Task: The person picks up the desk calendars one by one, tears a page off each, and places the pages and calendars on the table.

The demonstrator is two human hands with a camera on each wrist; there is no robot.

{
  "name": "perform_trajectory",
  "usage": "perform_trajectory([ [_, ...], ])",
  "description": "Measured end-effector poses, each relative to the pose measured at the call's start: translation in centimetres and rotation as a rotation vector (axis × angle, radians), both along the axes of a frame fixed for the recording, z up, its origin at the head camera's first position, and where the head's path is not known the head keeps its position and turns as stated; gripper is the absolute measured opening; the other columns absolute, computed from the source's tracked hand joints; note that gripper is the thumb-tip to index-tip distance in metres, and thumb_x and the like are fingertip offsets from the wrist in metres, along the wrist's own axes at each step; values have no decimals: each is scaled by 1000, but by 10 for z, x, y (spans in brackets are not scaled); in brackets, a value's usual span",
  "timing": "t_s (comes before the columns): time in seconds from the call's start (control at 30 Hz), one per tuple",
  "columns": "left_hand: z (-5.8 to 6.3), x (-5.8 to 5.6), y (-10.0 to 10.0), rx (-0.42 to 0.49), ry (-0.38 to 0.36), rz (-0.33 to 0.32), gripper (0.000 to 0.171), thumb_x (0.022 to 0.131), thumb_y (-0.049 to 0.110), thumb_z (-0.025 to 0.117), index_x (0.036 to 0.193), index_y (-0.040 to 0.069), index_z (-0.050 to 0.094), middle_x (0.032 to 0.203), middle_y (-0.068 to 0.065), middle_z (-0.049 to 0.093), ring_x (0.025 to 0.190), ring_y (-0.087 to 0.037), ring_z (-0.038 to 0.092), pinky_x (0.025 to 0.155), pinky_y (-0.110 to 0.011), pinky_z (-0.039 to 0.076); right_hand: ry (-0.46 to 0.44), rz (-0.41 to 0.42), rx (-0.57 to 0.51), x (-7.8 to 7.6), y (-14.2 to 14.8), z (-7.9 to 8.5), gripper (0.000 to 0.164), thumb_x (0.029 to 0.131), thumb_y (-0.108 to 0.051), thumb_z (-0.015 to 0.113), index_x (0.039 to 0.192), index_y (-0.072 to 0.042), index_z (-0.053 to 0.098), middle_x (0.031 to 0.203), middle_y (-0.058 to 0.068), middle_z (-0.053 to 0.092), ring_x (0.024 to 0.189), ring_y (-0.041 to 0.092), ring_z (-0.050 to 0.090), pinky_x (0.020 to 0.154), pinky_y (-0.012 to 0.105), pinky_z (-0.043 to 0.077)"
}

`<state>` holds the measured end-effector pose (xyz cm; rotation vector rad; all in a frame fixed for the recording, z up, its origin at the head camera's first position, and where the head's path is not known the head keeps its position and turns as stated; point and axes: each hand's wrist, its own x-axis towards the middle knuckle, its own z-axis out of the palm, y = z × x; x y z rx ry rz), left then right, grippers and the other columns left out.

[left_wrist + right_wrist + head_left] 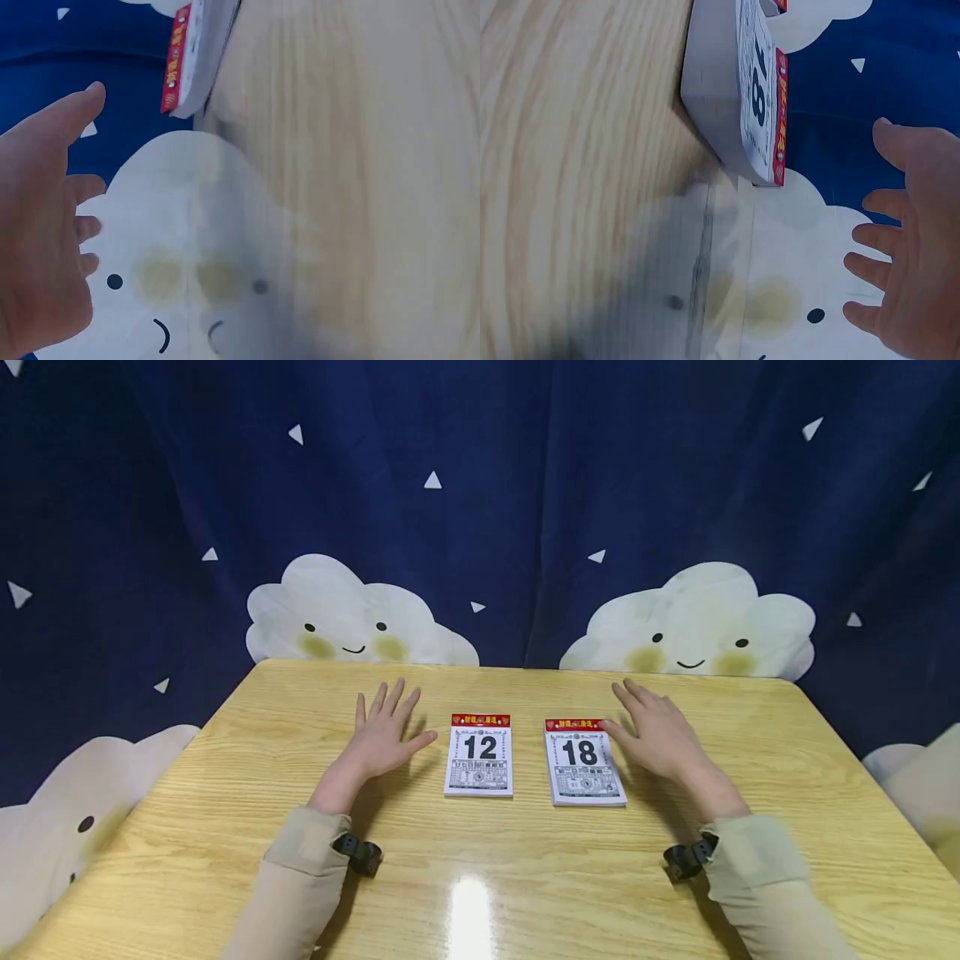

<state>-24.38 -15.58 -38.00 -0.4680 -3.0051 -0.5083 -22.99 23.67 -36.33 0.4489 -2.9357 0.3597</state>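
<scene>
Two tear-off calendar pads with red headers lie face up on the table. The pad showing 12 (479, 757) is left of centre, and the thicker pad showing 18 (585, 764) sits to its right, slightly turned. My left hand (382, 742) hovers left of the 12 pad, fingers spread and holding nothing. On the other side, my right hand (658, 733) is held over the right edge of the 18 pad, its thumb near the red header. In the right wrist view the right hand (922, 240) stands apart from the 18 pad (757, 97).
A wooden table (525, 877) with a bright glare spot spans the front. Behind it hangs a dark blue curtain (510, 527) printed with smiling clouds and white triangles. Each wrist wears a small black camera, the left camera (362, 855) and right camera (686, 860).
</scene>
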Motion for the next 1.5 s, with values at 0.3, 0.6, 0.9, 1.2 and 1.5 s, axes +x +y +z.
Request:
perform_trajectory([
  [0.3,4,3,5,135,-31,-26,74,87,54,46,143,10,27,150,-14,18,138,-36,10,108,-59,-3,24,23,-65,2,-15,-4,62,93,-40,44,139,-1,33,142,22,31,126,44,32,103,56,25],
  [0.6,3,8,10,253,-79,-11,68,89,42,50,142,7,28,145,-17,28,133,-36,25,109,-51,21,2,-5,-134,2,-33,-6,59,90,-38,50,136,-3,39,137,20,39,124,39,38,97,55,35],
  [0.9,2,9,14,322,-91,18,62,90,38,50,140,5,33,142,-17,35,131,-34,31,108,-48,24,-26,-33,-223,4,-47,-8,55,88,-34,54,133,-4,43,132,18,45,118,35,46,94,52,39],
  [1.2,-5,10,16,374,-36,61,51,90,32,52,133,6,44,133,-14,46,117,-31,47,96,-47,40,-32,-32,-252,3,-59,-11,61,85,-30,60,136,-3,39,126,16,52,107,31,56,88,48,45],
  [1.5,-8,10,19,419,-27,85,43,90,24,54,127,4,50,127,-15,51,108,-30,54,90,-43,46,-44,-22,-297,3,-69,-11,59,84,-27,62,133,-2,42,119,18,57,105,32,57,89,48,44],
])
